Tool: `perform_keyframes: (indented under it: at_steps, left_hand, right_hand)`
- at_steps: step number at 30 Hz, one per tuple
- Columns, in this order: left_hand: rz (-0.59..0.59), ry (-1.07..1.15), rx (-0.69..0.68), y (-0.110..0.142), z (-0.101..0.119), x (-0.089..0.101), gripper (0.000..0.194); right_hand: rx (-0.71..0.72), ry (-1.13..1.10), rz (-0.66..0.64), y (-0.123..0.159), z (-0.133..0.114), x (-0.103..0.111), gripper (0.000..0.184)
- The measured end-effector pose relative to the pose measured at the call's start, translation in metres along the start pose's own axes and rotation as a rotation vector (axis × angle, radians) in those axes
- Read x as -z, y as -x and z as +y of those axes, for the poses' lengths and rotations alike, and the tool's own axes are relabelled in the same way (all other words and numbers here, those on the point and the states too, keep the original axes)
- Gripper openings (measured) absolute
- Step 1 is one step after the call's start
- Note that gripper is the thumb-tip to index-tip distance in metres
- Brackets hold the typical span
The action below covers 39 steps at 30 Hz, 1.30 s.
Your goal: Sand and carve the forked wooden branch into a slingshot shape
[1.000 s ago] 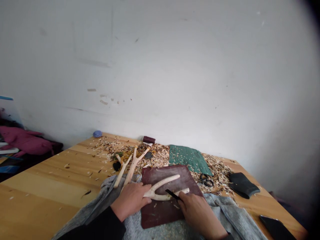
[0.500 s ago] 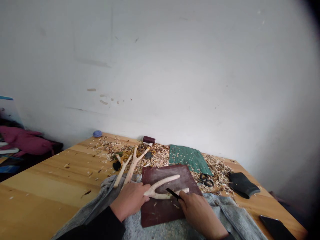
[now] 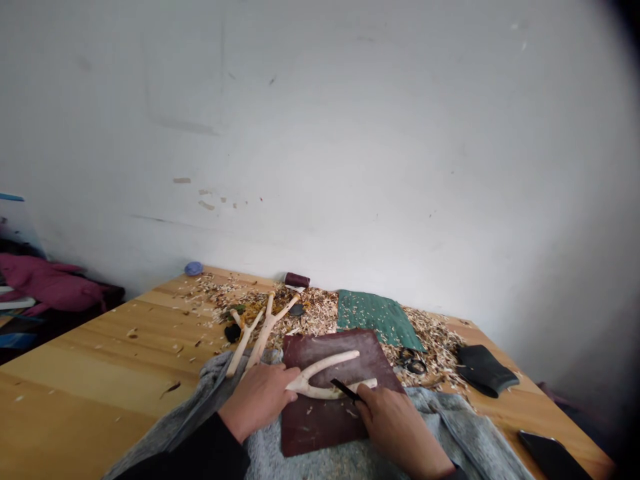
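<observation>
A peeled, Y-shaped forked stick (image 3: pixel 327 363) lies over a dark red sheet (image 3: pixel 320 430), its two prongs pointing right. My left hand (image 3: pixel 263 393) is closed around the stem of the fork, which it mostly hides. In my right hand (image 3: pixel 397 423) is a knife with a dark, narrow blade (image 3: pixel 345 388); the fingers cover its handle. The blade lies against the nearer prong. Two more peeled forked sticks, a larger one (image 3: pixel 267 327) and a smaller one (image 3: pixel 245 343), rest beyond my left hand.
Wood shavings (image 3: pixel 320 310) cover the back of the table (image 3: pixel 80 373). Among them are a green cloth (image 3: pixel 375 317), a thread spool (image 3: pixel 297 279) and black scissors handles (image 3: pixel 414 362). A black pouch-like item (image 3: pixel 485 370) and a phone (image 3: pixel 553 453) lie right. Grey fabric (image 3: pixel 450 420) hangs over the near edge.
Almost nothing differs. The knife and my right hand have shifted very slightly to the left along the nearer prong; my left hand keeps its hold on the stem.
</observation>
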<state>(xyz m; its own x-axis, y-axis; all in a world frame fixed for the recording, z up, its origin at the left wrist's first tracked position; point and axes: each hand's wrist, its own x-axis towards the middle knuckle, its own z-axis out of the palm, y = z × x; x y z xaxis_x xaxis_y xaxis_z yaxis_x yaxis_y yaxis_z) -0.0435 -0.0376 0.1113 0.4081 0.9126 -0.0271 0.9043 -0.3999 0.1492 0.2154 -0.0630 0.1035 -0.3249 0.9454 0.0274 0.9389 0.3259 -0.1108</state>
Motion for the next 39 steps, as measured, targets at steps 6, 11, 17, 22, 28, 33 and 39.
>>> perform_keyframes:
  at_steps: [6,11,17,22,28,33,39]
  left_hand:
    - [-0.003,0.007,-0.013,0.000,-0.003,-0.002,0.022]
    - [0.000,0.030,-0.040,-0.002,-0.005,-0.005,0.020]
    - [0.006,0.031,-0.014,-0.001,-0.001,-0.008,0.025]
    - [0.064,0.045,-0.024,0.000,-0.002,-0.017,0.028]
    - [0.086,0.052,-0.018,-0.001,-0.004,-0.024,0.029]
    - [0.087,0.049,0.002,-0.002,-0.001,-0.023,0.029]
    - [0.151,0.024,0.009,0.003,0.004,-0.030,0.035]
  right_hand:
    - [-0.020,0.017,-0.022,0.001,-0.002,-0.001,0.027]
    - [-0.037,-0.015,-0.035,0.001,-0.003,0.002,0.030]
    - [-0.048,-0.121,-0.104,-0.001,-0.002,0.009,0.030]
    - [-0.049,-0.163,-0.118,-0.001,-0.001,0.008,0.029]
    - [-0.056,-0.141,-0.121,0.000,-0.004,0.005,0.031]
    - [-0.073,-0.113,-0.117,-0.002,-0.007,0.002,0.033]
    - [-0.124,-0.160,-0.144,-0.008,-0.009,0.000,0.033]
